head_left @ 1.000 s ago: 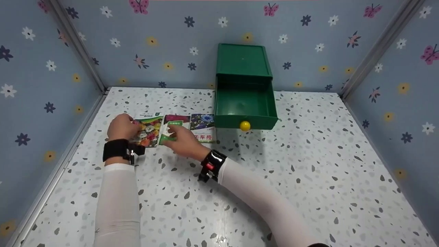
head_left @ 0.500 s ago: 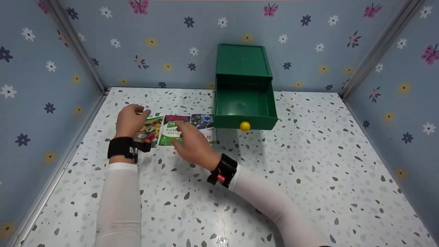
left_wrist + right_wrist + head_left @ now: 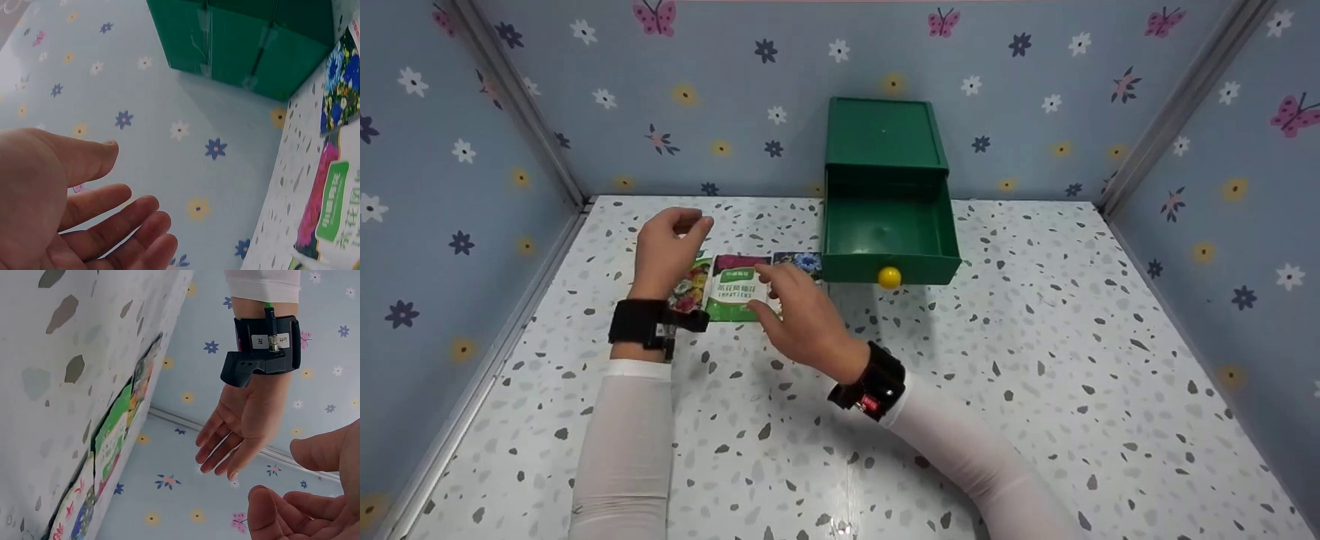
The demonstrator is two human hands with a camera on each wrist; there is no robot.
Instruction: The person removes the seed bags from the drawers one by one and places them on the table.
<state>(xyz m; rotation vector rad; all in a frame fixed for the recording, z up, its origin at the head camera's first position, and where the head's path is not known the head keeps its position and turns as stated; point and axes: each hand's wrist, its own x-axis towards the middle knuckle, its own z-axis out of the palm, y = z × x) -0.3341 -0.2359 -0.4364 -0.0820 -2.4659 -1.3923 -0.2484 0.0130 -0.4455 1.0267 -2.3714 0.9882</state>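
Three seed packets lie side by side on the speckled tabletop in the head view. The left packet (image 3: 694, 286) with mixed bright flowers is partly covered by my left hand (image 3: 666, 251), which hovers over it, fingers loosely bent around nothing. In the middle is a green and white packet (image 3: 733, 291) with a magenta flower top. My right hand (image 3: 808, 322) hovers at its right side, thumb and fingers apart, and hides much of the blue-flowered packet (image 3: 802, 260). The left wrist view shows my left palm with nothing in it.
A green box (image 3: 885, 135) stands against the back wall, its drawer (image 3: 889, 268) pulled out with nothing inside. A yellow round knob (image 3: 889, 277) sits on the drawer front, just right of the packets. Flower-patterned walls (image 3: 1035, 97) enclose the speckled tabletop (image 3: 1035, 360).
My left hand has let go of the left packet and moved up and rightward. My right hand has drawn back to the right, off the middle packet. The packets lie in the same row.
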